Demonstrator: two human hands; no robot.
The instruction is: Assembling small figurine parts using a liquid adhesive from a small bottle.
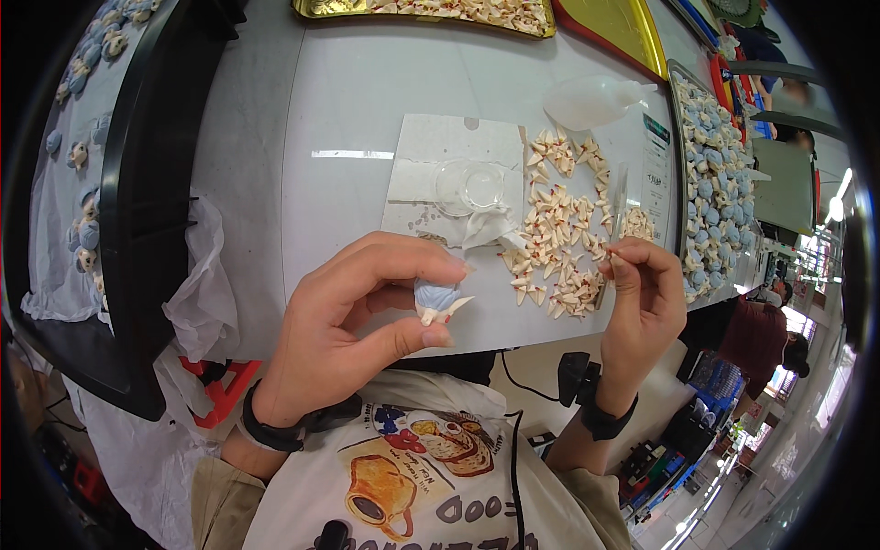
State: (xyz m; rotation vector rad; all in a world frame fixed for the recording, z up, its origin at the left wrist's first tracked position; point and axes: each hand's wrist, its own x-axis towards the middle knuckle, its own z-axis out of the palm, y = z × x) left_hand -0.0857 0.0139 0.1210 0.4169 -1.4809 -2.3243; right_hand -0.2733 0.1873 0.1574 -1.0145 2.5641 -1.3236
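Between the thumb and fingers of my left hand (344,316) is a small blue-and-cream figurine (436,298), with a pale pointed bit sticking out at its right side. My right hand (646,289) is closed in a pinch over the right edge of a pile of small cream pointed pieces with red marks (557,215). Whatever lies between its fingertips is too small to make out. A clear round glass dish (481,186) rests on a piece of white cardboard (440,133), with a crumpled white tissue (489,227) at its lower edge.
A white squeeze bottle (591,101) lies beyond the pile. At right, a tray (680,183) holds many blue-and-cream figurines. Gold trays (610,32) stand at the far edge. A black crate (151,183) with a plastic bag (206,275) is at left. People are in the background.
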